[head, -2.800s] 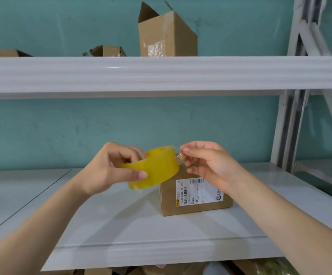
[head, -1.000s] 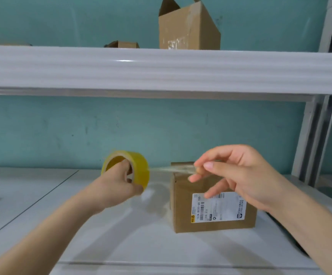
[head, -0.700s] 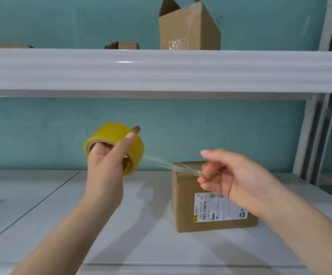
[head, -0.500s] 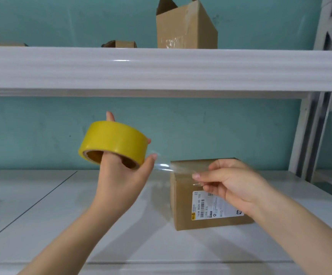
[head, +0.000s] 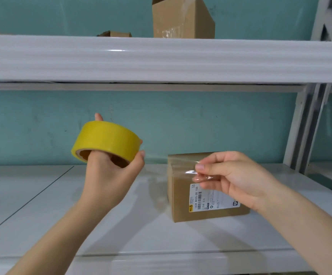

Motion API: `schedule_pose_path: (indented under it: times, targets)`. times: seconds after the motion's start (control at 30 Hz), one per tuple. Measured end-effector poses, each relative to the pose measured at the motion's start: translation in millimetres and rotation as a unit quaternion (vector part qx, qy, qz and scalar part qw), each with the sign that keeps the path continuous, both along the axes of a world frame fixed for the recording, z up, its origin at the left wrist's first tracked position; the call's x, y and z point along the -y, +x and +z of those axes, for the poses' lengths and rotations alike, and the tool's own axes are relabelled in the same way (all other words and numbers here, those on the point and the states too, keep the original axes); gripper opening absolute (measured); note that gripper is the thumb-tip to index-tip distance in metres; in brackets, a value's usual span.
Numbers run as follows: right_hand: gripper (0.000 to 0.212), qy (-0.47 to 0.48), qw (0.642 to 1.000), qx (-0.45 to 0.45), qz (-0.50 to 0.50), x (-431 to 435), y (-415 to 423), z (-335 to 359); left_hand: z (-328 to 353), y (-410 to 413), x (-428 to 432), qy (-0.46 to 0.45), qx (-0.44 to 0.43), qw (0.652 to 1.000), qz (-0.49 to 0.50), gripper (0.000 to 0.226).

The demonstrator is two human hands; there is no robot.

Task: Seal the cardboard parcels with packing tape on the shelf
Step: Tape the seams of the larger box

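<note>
The cardboard parcel point(head: 181, 197) stands on the lower white shelf point(head: 141, 225), right of centre and near the back wall, with its top flaps closed. Its front face carries a white label point(head: 210, 197), turned so that the print runs upward. The readable text is "163A 8020-00 155", with "8020" repeated further right. The label also bears a barcode, a small yellow-and-black mark at its lower left corner and a round logo at its lower right. The remaining print is too small to read.

A clear strip of tape point(head: 161, 165) runs from the yellow tape roll point(head: 107, 138) to the upper front edge of the parcel. Whether the strip touches the cardboard cannot be told.

The right hand point(head: 234, 179) is in front of the parcel's upper right part. Its thumb and forefinger are closed together on the free end of the strip.

The left hand point(head: 107, 175) holds the roll up, left of the parcel and clear of the shelf. Its fingers pass through the core, and the thumb is clamped against the outer face.

The upper shelf point(head: 161, 60) spans the whole view. On it stand a tall open box point(head: 183, 18) with patches of clear tape, and a low box point(head: 114, 34) to its left. A white upright point(head: 304, 126) rises at the right. The wall point(head: 200, 120) is teal.
</note>
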State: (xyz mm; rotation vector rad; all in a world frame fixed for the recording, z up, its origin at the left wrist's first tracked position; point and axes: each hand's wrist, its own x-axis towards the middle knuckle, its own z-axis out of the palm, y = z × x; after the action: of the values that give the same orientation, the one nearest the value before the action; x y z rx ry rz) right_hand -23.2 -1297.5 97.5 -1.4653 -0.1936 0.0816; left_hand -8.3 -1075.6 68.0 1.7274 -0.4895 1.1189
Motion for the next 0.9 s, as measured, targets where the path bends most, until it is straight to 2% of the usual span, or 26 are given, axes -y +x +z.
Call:
schedule_pose_path:
  times: [0.1, 0.23, 0.33, 0.4, 0.47, 0.6, 0.67, 0.77, 0.83, 0.9]
  targets:
    - [0.006, -0.008, 1.0, 0.021, -0.009, 2, 0, 3, -3, 2, -5, -0.017, -0.044, 0.999, -0.023, 0.049]
    - [0.007, -0.022, 0.999, 0.044, -0.017, 5, 3, 7, 1, 2, -5, -0.127, -0.061, 0.983, -0.118, 0.017]
    - [0.008, -0.028, 0.998, 0.05, -0.035, 9, 8, 11, 1, 9, -8, -0.194, -0.067, 0.963, -0.172, 0.027]
    - [0.009, -0.024, 0.996, 0.059, -0.066, 21, 12, 15, -2, 13, -14, -0.144, -0.038, 0.986, -0.07, 0.028]
    - [0.009, -0.022, 0.994, 0.066, -0.088, 34, 13, 16, -4, 18, -21, -0.094, -0.043, 0.995, 0.008, 0.023]
    - [0.008, -0.024, 0.998, 0.022, -0.051, 43, 16, 5, -2, 25, -14, -0.172, -0.126, 0.976, -0.054, 0.043]
    - [0.009, -0.029, 0.999, 0.012, -0.045, 43, 18, 0, 1, 23, -7, -0.155, -0.091, 0.983, -0.036, 0.049]
    - [0.01, -0.05, 0.996, 0.035, -0.072, 47, 18, 1, 4, 27, -8, -0.159, -0.08, 0.983, -0.052, 0.048]
    - [0.011, -0.069, 0.991, 0.063, -0.093, 51, 19, 3, 7, 37, -9, -0.203, -0.134, 0.964, -0.106, 0.063]
    - [0.012, -0.053, 0.991, 0.083, -0.094, 55, 23, 3, 6, 44, -6, -0.224, -0.171, 0.953, -0.113, 0.067]
